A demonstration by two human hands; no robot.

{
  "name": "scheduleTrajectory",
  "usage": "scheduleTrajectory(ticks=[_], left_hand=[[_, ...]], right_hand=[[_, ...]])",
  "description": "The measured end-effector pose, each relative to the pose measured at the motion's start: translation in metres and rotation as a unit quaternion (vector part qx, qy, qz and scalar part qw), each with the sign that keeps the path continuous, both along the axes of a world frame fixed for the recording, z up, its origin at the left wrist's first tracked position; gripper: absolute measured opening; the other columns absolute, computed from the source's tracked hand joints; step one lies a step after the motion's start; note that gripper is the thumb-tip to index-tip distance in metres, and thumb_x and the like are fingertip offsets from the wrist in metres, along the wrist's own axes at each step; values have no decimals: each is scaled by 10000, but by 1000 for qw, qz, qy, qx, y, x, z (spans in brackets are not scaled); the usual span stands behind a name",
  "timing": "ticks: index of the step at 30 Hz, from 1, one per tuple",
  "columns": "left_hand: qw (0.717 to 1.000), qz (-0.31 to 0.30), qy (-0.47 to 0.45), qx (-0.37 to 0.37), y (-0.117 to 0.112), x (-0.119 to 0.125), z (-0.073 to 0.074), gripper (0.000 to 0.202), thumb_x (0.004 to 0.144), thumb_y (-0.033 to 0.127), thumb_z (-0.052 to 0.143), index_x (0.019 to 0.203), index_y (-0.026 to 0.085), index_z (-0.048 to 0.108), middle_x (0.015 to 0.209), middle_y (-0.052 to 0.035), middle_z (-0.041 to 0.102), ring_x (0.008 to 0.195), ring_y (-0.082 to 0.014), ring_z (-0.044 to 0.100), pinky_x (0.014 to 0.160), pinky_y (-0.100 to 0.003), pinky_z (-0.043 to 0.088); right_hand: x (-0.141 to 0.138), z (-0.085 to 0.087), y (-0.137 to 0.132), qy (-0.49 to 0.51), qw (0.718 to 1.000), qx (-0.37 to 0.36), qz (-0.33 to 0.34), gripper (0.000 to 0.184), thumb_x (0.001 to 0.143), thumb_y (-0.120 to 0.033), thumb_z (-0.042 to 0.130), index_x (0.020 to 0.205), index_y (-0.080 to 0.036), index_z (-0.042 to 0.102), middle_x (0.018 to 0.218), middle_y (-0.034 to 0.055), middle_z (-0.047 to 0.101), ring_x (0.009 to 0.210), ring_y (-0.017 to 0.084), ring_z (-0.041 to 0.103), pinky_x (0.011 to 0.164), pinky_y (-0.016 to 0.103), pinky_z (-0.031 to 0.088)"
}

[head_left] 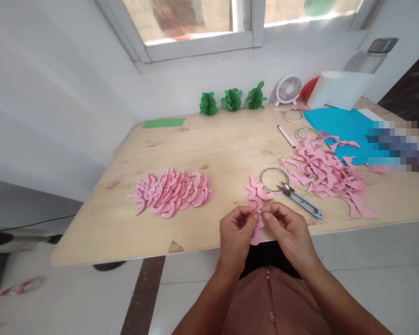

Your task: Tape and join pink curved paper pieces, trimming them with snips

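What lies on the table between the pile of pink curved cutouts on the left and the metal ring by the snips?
In the head view, the stretch between the pink pile and the ring is mostly bare wood, with a few loose pink cutouts lying just left of the ring.

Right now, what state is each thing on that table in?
left hand: pinching the pink cutout
right hand: pinching the same cutout
pink curved pieces: heaped
pink scraps: scattered
snips: lying flat, untouched
small fan: upright
green paper trees: standing in a row
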State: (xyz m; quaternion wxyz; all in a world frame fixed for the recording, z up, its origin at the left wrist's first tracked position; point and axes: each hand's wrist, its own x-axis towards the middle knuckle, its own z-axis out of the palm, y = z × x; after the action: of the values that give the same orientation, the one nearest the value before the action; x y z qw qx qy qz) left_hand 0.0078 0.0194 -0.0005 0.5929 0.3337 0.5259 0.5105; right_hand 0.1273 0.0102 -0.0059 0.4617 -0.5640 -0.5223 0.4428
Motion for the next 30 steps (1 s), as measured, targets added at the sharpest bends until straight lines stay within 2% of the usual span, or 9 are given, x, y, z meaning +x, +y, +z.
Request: scheduleTrajectory(ticks=[5,10,16,25,30], left_hand=[[1000,6,-4,-5,0,1,1,128,646,234,721,701,131,669,585,21,581,474,-64,446,431,-174,348],[1000,11,-21,-9,-1,1,2,161,628,261,744,685,131,668,575,19,582,476,-66,457,441,-177,360],[999,28,-35,-24,-1,3,2,167,610,253,750,692,129,674,595,18,592,482,-64,460,459,-181,368],[998,36,-34,-25,-2,4,5,122,628,214,714,702,129,666,607,21,590,494,-65,456,472,-184,364],[999,49,-17,-5,-4,5,3,90,637,189,706,696,131,670,589,29,579,514,-66,452,488,-178,368]], right_hand=[[-1,2,-2,5,1000,1,-6,172,860,-328,542,850,-193,649,801,34,670,777,196,609,707,303,477],[-2,2,-3,31,999,-6,-15,169,861,-323,548,878,-197,659,748,20,658,785,198,619,708,299,479],[-5,0,-4,61,997,-19,-32,176,854,-312,556,902,-192,674,808,28,674,772,183,605,693,286,462],[-8,1,-5,79,995,-35,-44,158,844,-302,560,883,-203,676,670,-10,590,801,182,578,716,276,435],[-9,4,-7,74,996,-37,-46,173,836,-310,562,890,-198,683,700,8,619,833,201,585,713,287,439]])
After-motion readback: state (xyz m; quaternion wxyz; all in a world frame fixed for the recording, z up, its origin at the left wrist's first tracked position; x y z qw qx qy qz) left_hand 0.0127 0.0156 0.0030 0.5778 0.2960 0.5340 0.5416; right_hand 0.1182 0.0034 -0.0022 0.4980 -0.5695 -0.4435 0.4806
